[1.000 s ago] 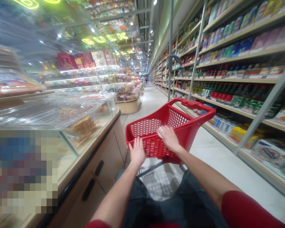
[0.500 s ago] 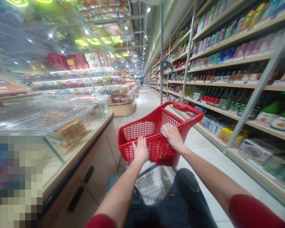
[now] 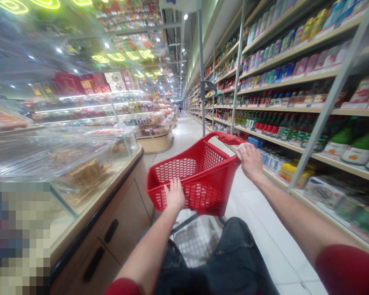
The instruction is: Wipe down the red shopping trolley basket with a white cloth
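A red plastic shopping cart (image 3: 210, 180) with perforated sides stands in front of my knees, its basket showing bare inside. My left hand (image 3: 175, 196) lies against the near side of the basket, fingers stretched and slightly apart. At the right end of the cart's red handle (image 3: 229, 139), my right hand (image 3: 252, 162) is closed around the corner. A small white crumpled wipe (image 3: 240, 151) shows under its fingertips; whether it is paper or cloth I cannot tell. The palm side of the right hand is hidden.
Tall shelves (image 3: 295, 107) of bottles and cans line the right. A wooden counter (image 3: 123, 196) with clear covers over packaged food runs close on the left. A grey pole (image 3: 202, 69) rises beyond the cart. The tiled aisle (image 3: 187, 123) stretches ahead.
My right hand has moved right and up, from the basket's near rim to the end of the handle, with the wipe. My left hand stays on the basket's side.
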`<state>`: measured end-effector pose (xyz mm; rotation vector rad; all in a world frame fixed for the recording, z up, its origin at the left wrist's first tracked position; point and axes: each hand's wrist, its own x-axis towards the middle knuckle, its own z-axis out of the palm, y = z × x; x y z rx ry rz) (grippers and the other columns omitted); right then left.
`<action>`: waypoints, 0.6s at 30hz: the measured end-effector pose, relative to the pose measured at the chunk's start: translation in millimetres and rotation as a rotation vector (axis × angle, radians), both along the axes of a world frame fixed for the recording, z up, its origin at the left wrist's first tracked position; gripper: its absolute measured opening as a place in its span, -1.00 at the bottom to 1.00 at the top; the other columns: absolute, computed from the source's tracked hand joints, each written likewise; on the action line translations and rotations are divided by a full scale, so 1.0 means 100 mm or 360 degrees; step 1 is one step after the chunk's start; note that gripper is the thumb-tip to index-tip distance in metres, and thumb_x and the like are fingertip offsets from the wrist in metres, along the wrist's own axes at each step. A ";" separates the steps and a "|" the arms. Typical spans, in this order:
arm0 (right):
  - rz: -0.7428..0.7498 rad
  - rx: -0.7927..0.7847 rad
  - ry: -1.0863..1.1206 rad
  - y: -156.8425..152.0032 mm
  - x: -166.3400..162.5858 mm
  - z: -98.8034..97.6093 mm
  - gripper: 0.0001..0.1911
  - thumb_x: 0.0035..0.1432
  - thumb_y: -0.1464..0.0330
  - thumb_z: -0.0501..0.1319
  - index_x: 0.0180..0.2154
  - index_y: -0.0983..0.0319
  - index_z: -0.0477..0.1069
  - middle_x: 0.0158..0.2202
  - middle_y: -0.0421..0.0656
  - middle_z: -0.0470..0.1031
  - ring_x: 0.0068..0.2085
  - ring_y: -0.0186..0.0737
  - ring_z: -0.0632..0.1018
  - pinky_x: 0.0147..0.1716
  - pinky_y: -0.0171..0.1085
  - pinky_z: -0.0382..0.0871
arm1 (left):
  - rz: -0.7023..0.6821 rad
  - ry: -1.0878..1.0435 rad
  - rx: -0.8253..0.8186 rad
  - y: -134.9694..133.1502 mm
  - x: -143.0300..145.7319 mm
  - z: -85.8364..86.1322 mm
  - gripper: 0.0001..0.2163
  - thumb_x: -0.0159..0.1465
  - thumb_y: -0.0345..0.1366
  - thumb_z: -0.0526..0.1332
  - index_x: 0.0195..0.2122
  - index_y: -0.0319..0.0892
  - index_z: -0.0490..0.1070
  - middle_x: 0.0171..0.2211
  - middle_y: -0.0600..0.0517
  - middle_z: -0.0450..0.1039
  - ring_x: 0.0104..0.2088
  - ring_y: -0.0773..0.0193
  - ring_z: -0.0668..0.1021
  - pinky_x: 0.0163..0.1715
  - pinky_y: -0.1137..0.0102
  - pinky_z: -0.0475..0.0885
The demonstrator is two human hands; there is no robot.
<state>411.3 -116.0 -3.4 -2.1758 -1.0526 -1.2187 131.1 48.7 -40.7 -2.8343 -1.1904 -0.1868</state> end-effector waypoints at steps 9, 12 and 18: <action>0.0200 0.0119 0.0003 -0.06 -0.30 -0.53 -0.61 0.15 0.51 -0.08 -0.01 0.30 0.32 0.15 0.03 0.18 0.24 -0.13 0.01 0.11 -0.06 0.07 | -0.0402 -0.0120 0.0113 -0.42 0.22 -0.07 -0.35 0.08 -0.39 -0.01 0.23 -0.32 -0.14 0.28 -0.09 -0.25 0.26 0.10 -0.16 0.18 0.01 -0.22; 0.0283 0.0038 0.0069 -0.06 -0.50 -0.89 -0.60 0.14 0.52 -0.08 -0.03 0.29 0.34 0.14 0.02 0.20 0.23 -0.13 0.04 0.09 -0.04 0.10 | -0.0495 -0.0100 0.0103 -0.54 0.26 -0.13 -0.37 0.10 -0.40 -0.03 0.23 -0.34 -0.13 0.27 -0.12 -0.23 0.26 0.13 -0.12 0.18 0.01 -0.22; 0.0438 0.0064 0.0127 -0.14 -0.64 -1.01 -0.60 0.15 0.50 -0.10 -0.01 0.28 0.32 0.11 0.01 0.25 0.21 -0.17 0.09 0.08 -0.05 0.15 | -0.0587 -0.0087 0.0090 -0.64 0.32 -0.20 -0.37 0.08 -0.42 -0.03 0.23 -0.30 -0.12 0.27 -0.08 -0.21 0.26 0.15 -0.11 0.18 0.02 -0.23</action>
